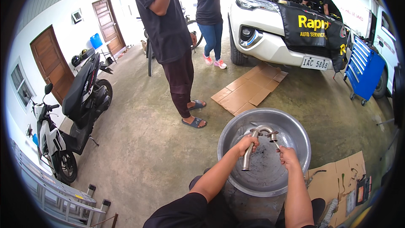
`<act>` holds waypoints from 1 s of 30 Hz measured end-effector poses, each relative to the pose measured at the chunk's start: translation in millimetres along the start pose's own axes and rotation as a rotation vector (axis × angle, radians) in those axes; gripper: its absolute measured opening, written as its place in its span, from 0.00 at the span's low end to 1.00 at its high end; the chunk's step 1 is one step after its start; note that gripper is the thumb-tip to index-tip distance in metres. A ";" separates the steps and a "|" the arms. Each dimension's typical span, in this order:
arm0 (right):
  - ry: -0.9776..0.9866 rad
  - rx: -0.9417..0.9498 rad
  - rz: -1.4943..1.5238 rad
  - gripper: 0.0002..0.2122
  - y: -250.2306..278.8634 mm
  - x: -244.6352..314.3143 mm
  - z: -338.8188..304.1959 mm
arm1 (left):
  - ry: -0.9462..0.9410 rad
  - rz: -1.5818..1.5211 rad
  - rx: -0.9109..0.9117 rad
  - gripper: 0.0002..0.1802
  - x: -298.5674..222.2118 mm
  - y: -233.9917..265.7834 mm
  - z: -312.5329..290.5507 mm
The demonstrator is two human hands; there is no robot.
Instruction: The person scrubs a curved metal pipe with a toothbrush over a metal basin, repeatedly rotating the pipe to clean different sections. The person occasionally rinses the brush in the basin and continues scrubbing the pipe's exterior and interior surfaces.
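Observation:
A curved metal pipe (249, 158) with flanges is held over a wide round metal basin (225, 143). My left hand (247, 144) is wrapped round its straight part, and the pipe's lower end points down toward me. At the right, the bend comes down to a flanged open end. My right hand (287, 156) is closed on a thin tool (276, 145), whose tip reaches that flanged end. The tool's kind is too small to make out. Dark bits of debris lie on the basin floor below the pipe.
Cardboard (344, 169) with small parts and a tool case (363, 190) lies right of the basin. More cardboard (251, 86) lies before a white car (270, 25) with its hood up. A blue tool cart (363, 69), people, a scooter (80, 105) and a ladder (59, 194) stand around.

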State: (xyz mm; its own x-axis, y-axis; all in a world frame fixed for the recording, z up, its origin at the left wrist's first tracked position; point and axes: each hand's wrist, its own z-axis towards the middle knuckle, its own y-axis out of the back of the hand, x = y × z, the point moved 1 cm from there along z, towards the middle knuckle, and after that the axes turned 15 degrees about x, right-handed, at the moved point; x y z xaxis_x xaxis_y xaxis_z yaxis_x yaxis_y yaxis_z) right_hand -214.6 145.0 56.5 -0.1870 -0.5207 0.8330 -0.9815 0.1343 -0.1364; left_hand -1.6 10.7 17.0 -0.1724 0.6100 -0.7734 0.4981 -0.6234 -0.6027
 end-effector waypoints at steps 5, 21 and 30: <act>0.129 -0.403 -0.665 0.16 -8.0 -10.8 5.4 | 0.002 0.092 -0.114 0.14 0.5 -8.4 2.9; 0.099 -0.308 -0.277 0.18 -12.3 -41.4 9.8 | 0.066 -0.002 -0.093 0.15 -0.9 -18.8 -2.4; -0.045 -0.484 -0.696 0.17 -23.1 -27.7 -16.4 | 0.053 0.066 -0.216 0.05 3.3 -7.4 2.3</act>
State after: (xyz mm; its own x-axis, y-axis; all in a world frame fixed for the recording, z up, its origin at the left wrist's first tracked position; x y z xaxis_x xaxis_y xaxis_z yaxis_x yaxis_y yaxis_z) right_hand -186.1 170.1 45.4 0.4416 -0.6499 0.6186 -0.7494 0.1119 0.6526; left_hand -7.8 16.3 18.5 -0.0915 0.5998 -0.7949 0.6778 -0.5473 -0.4910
